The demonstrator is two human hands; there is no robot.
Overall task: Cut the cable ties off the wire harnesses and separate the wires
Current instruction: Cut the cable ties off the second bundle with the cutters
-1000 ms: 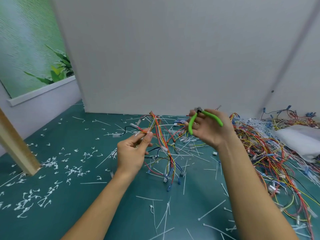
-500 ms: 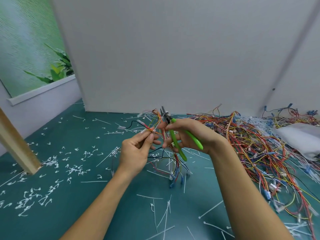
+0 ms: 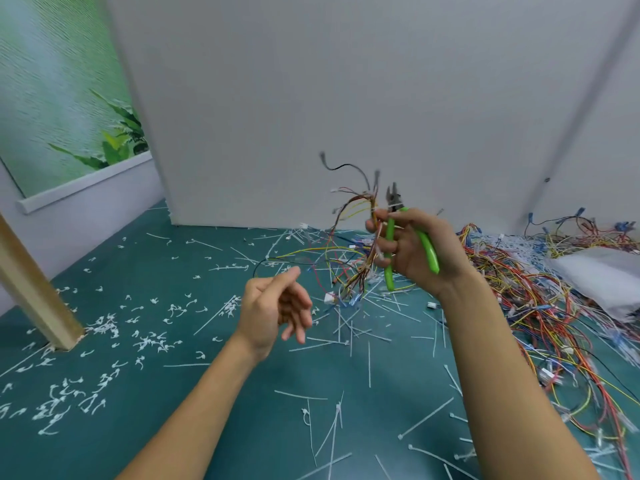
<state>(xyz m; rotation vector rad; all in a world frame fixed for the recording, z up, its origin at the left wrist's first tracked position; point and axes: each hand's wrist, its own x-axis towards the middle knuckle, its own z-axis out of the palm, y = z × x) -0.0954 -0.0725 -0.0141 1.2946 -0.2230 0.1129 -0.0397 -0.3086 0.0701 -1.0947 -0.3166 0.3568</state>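
A bundle of wires (image 3: 353,209) was gripped in the right hand (image 3: 415,251) together with green-handled cutters (image 3: 390,244) (blades pointing up), raised above a green surface (image 3: 173,393) strewn with cut ties (image 3: 346,329), while the left hand (image 3: 273,306) was held lower and apart, its fingers loosely spread, nothing in them.

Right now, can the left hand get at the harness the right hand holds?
Probably yes. The left hand is empty and open, below and left of the harness, with only air between. The right hand grips harness and cutters together.
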